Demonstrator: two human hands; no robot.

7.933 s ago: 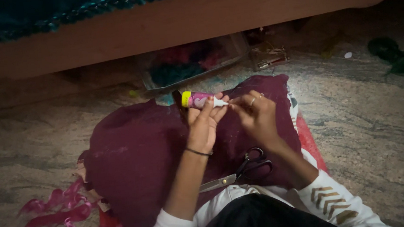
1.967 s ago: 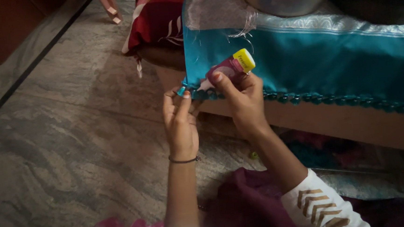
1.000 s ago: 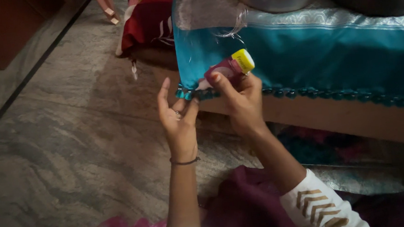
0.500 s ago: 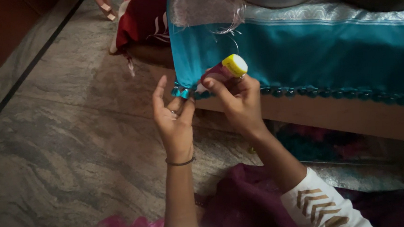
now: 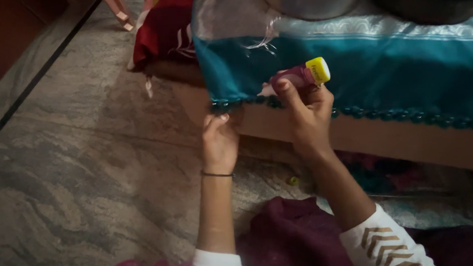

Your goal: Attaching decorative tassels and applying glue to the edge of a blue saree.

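Gripping the pink glue tube in your right hand, you've brought its tip down to the teal cloth's beaded edge, while your left hand has closed, pinching that hem.

Teal cloth with darker teal beaded trim and pale silvery band along top. Glue tube pink-magenta, yellow cap. Maroon fabric on grey veined stone floor. White sleeves with tan chevrons. Black bracelet. Red patterned cushion.
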